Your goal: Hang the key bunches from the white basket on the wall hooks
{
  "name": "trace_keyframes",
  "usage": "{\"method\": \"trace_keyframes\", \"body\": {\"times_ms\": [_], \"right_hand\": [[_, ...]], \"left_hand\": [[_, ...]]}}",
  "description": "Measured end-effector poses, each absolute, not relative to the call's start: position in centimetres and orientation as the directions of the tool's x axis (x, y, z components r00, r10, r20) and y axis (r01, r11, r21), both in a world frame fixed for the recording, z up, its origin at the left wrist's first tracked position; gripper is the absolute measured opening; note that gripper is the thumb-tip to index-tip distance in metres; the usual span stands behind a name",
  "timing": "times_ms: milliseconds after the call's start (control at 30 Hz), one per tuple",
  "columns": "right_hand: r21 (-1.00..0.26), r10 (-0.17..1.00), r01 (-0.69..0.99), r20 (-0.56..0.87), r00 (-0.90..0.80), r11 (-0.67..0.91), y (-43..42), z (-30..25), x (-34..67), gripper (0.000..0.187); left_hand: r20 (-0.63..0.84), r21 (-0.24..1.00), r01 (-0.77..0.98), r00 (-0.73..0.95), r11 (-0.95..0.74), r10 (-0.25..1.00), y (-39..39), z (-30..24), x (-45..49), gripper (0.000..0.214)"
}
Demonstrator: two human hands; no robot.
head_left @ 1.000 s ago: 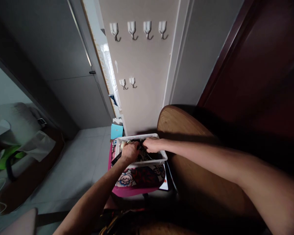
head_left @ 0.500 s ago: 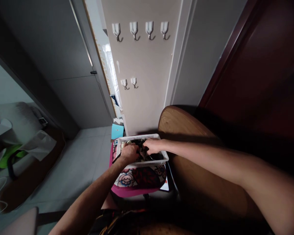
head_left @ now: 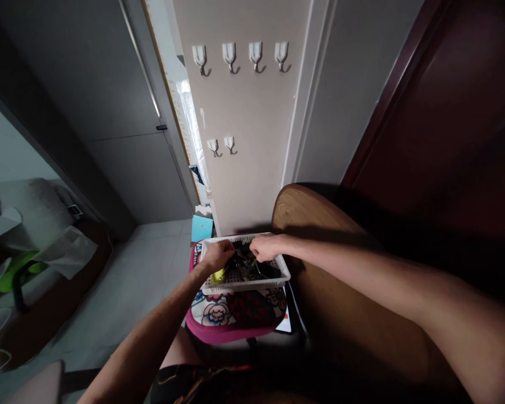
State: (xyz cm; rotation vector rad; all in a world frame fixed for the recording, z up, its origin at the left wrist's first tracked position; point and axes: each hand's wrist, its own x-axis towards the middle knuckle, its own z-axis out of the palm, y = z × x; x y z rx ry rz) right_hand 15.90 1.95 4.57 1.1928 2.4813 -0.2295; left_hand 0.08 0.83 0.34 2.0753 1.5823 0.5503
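A white plastic basket (head_left: 244, 287) with slotted walls rests on a padded seat with a flower print and pink edge (head_left: 219, 335). Dark, tangled items (head_left: 246, 264) lie in it, too small and dim to name. A yellow-green object (head_left: 218, 276) is at its near left. My left hand (head_left: 219, 254) is over the left part of the basket, fingers pinched together at the dark items. My right hand (head_left: 266, 247) reaches in from the right, fingers curled down among the same items. What either hand grips is hidden.
A rounded wooden tabletop (head_left: 311, 213) stands close on the right, under my right forearm. Behind the basket is a wall panel with several white hooks (head_left: 255, 56). A light-blue box (head_left: 202, 228) sits at the back left, near a grey cabinet door (head_left: 143, 174).
My left hand has moved up and left, its fingers drawn together, and the yellow-green object now shows. My right hand has shifted slightly right and its fingers have curled more.
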Motion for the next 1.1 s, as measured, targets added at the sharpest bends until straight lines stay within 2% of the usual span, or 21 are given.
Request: {"method": "trace_keyframes", "body": {"times_ms": [100,167,300,400,500,567,733,900,1100], "right_hand": [[0.011,0.730,0.801,-0.420,-0.540,0.598,2.3,5.0,16.2,0.021],[-0.023,0.745,0.810,-0.377,-0.550,0.587,2.6,4.9,16.3,0.019],[-0.259,0.745,0.761,-0.176,-0.643,0.595,2.8,4.6,15.8,0.023],[-0.389,0.757,0.734,-0.126,-0.641,0.556,2.5,4.5,15.3,0.026],[-0.478,0.772,0.711,-0.101,-0.628,0.516,2.3,4.6,15.1,0.021],[-0.577,0.779,0.683,-0.124,-0.615,0.448,2.4,4.6,15.0,0.016],[-0.816,0.822,0.562,-0.223,-0.524,0.137,2.7,5.1,15.1,0.007],[-0.917,0.843,0.399,-0.224,-0.489,-0.012,2.8,6.3,15.3,0.004],[-0.932,0.838,0.361,-0.212,-0.503,-0.019,3.1,7.0,15.7,0.004]], "left_hand": [[0.038,0.623,0.751,0.250,-0.219,0.967,0.8,0.0,0.1,0.012],[0.046,0.658,0.718,0.261,-0.226,0.964,0.7,0.1,0.2,0.012],[0.057,0.732,0.643,0.270,-0.224,0.961,0.3,1.4,0.7,0.010],[0.071,0.782,0.582,0.272,-0.223,0.960,-0.1,2.7,1.1,0.010],[0.085,0.842,0.498,0.259,-0.209,0.962,0.0,3.3,1.2,0.008],[0.092,0.895,0.406,0.233,-0.183,0.968,0.2,3.2,1.1,0.010],[0.031,0.982,0.174,0.226,-0.072,0.974,0.3,2.6,1.1,0.024],[0.015,1.000,0.022,0.219,-0.021,0.976,0.6,2.4,1.1,0.033],[-0.010,0.991,-0.131,0.182,0.034,0.983,1.4,2.9,0.8,0.031]]}}
